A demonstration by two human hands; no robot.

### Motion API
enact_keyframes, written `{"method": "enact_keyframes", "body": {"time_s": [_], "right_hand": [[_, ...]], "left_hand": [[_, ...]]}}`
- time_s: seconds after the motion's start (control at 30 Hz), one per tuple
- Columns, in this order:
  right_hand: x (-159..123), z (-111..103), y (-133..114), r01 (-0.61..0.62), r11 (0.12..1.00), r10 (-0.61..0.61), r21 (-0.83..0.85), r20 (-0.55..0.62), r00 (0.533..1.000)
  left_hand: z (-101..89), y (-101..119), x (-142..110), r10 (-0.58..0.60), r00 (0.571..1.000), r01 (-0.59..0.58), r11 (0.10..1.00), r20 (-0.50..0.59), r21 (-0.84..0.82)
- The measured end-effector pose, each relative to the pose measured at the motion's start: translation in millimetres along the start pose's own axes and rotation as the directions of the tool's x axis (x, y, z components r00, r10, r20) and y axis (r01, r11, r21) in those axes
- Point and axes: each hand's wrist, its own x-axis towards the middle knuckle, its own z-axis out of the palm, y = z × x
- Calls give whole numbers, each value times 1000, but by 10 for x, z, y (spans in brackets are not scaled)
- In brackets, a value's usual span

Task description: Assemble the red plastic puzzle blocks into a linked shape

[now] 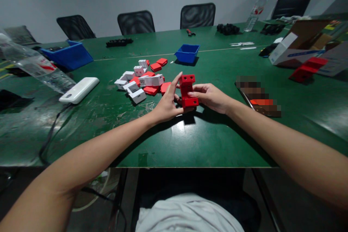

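Note:
A red plastic block assembly (187, 90) stands upright on the green table (206, 141), its top block showing two dark holes. My left hand (167, 103) touches its left side, index finger reaching up to the top block. My right hand (210, 96) grips the lower red block from the right, thumb on its front. Just behind and to the left lies a pile of white and red blocks (143, 81).
A small blue bin (187, 53) sits behind the pile and a larger blue bin (67, 55) at far left. A white power bank (79, 90) and a lying plastic bottle (35, 67) are at left; cardboard boxes (299, 45) and red parts (308, 68) at right. Chairs line the far edge.

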Motion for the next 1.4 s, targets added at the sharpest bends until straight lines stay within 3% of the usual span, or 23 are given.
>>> {"method": "enact_keyframes", "body": {"time_s": [0.2,0.37,0.57,0.67,0.8,1.0,1.13,1.4], "right_hand": [[-16,2,-38,-38,999,38,-19,32,999],[-43,18,-68,-42,997,46,-58,84,995],[-51,27,-80,-74,995,80,-67,92,993],[-30,11,-52,-60,997,64,-50,82,995],[-3,-4,-3,-6,999,8,-46,33,999],[5,3,32,61,997,-60,-39,32,998],[5,-9,41,69,995,-69,-74,1,998],[2,-16,49,109,987,-107,-118,22,994]], "left_hand": [[3,64,3,-57,998,56,998,-41,-35],[-5,89,32,-194,981,186,953,-11,-238],[-21,46,64,-202,979,190,945,-16,-265],[-18,30,38,-124,992,121,966,1,-229],[-2,17,-18,49,999,-49,999,-14,-14],[0,-31,-32,184,983,-182,976,1,120],[-17,-73,-21,309,950,-309,928,29,209],[-7,-83,-30,301,953,-300,930,29,214]]}}
